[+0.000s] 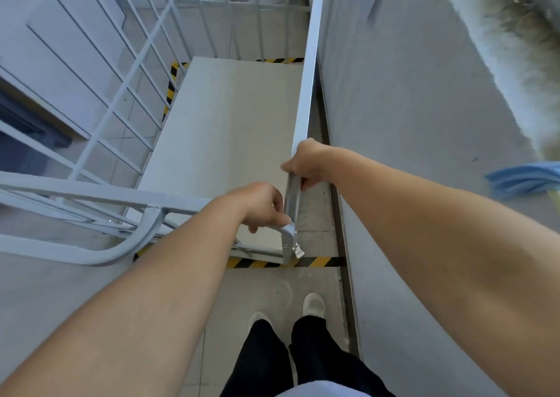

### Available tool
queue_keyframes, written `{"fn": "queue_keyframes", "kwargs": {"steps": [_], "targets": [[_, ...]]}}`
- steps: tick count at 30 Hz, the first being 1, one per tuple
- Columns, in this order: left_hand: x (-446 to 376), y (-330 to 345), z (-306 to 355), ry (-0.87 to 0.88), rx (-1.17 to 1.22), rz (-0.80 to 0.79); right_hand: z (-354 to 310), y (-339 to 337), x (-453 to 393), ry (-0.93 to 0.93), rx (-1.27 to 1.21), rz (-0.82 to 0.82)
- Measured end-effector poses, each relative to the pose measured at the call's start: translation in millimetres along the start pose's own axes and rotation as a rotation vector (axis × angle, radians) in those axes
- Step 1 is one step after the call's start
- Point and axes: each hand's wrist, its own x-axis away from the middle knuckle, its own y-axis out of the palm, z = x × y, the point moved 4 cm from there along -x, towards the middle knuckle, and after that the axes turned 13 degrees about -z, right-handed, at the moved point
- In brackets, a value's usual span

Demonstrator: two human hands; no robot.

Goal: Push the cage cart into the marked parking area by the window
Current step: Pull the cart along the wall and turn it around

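Both hands grip the white metal cage cart (230, 130) by its right top rail: left hand (262, 205) fingers wrapped at the near corner, right hand (306, 161) fingers closed further along at 12 o'clock, to steer. Cart sits inside yellow-black floor tape (272, 262), near the grey wall (409, 108) at 3 o'clock

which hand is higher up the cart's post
The right hand; it grips the post above the left hand, which holds near the post's bottom bracket.
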Motion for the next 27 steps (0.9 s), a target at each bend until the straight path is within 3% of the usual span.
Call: {"fn": "queue_keyframes", "kwargs": {"steps": [7, 19, 21, 23, 25, 27], "targets": [[9, -2, -27, -0.049, -0.068, 0.019, -19, 20, -6, -0.002, -0.051, -0.046], [8, -1, -39, -0.148, -0.334, 0.278, -44, 41, -13, 0.078, 0.058, 0.031], [8, -2, -42, -0.153, -0.332, 0.276, -47, 41, -16, 0.115, 0.296, 0.072], [9, -3, -44, -0.178, -0.322, 0.259, -51, 34, -21, -0.001, 0.526, 0.239], [9, -5, -44, -0.226, -0.314, 0.242, -56, 27, -23, -0.129, 0.606, 0.371], [9, -6, -45, -0.265, -0.32, 0.237, -62, 30, -30, -0.254, 0.905, 0.369]]}}
